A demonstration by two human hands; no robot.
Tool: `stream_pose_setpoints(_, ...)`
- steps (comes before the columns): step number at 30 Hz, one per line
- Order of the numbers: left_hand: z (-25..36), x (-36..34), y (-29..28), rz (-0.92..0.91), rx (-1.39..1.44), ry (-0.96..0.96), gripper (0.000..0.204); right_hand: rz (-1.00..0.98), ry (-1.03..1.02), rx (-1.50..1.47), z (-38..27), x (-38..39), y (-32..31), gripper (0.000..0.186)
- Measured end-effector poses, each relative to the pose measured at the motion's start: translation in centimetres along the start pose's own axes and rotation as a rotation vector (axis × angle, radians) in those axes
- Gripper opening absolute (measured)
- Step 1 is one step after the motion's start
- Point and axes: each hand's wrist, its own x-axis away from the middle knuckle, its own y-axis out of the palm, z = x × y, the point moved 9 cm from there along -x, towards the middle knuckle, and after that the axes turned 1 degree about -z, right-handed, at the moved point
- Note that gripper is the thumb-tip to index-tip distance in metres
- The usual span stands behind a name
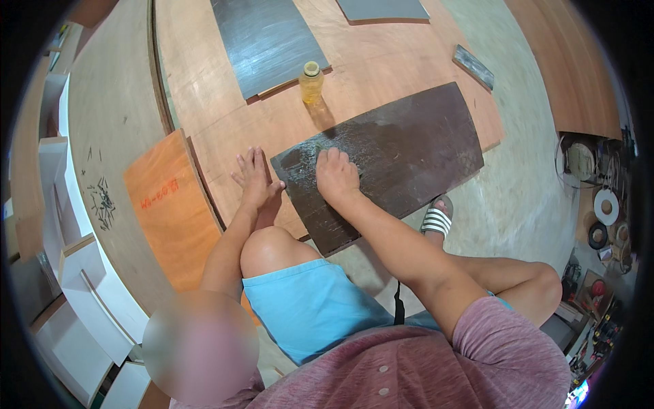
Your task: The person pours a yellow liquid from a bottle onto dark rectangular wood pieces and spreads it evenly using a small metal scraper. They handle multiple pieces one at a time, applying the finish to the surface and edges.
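Note:
A dark brown board [415, 140] lies at a slant before me on a pale plywood sheet [197, 68], its left part wet and streaked. My right hand [338, 177] is closed and pressed down on that wet part. Whatever it grips is mostly hidden under the fingers; only a small dark edge shows at the fingertips. My left hand [253, 178] lies with fingers spread on the plywood, its thumb at the board's left edge. Beyond the board stands an uncapped, clear plastic bottle [311, 90] with a yellowish tint.
Two grey-black panels [269, 48] [385, 8] lie farther off, and a short dark strip [473, 67] lies right. An orange board [163, 204] is left of my knee. Loose screws [102, 203] dot the floor. White cabinet parts [95, 300] line the left; tape rolls [605, 206] sit right.

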Motion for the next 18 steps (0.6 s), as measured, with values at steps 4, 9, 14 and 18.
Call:
stream_pose_setpoints(4, 0.6, -0.4, 0.1, -0.024, 0.012, 0.004, 0.122, -0.141, -0.317, -0.118, -1.8, 4.0, -0.2, 0.019)
stream_pose_setpoints(9, 0.3, -0.5, -0.2, 0.018, 0.037, 0.033, 0.113, -0.376, -0.066, -0.277, 7.8, 4.3, -7.2, 0.031)
stream_pose_setpoints(14, -2.2, -1.6, 1.0, 0.126, 0.156, 0.113, 0.095, -0.094, 0.216, -0.464, 22.6, 8.0, -18.8, 0.031)
stream_pose_setpoints(18, -2.7, -2.2, 0.8, 0.101, 0.074, 0.109, 0.081, 0.002, 0.472, -0.765, 31.3, 12.3, -26.7, 0.024)
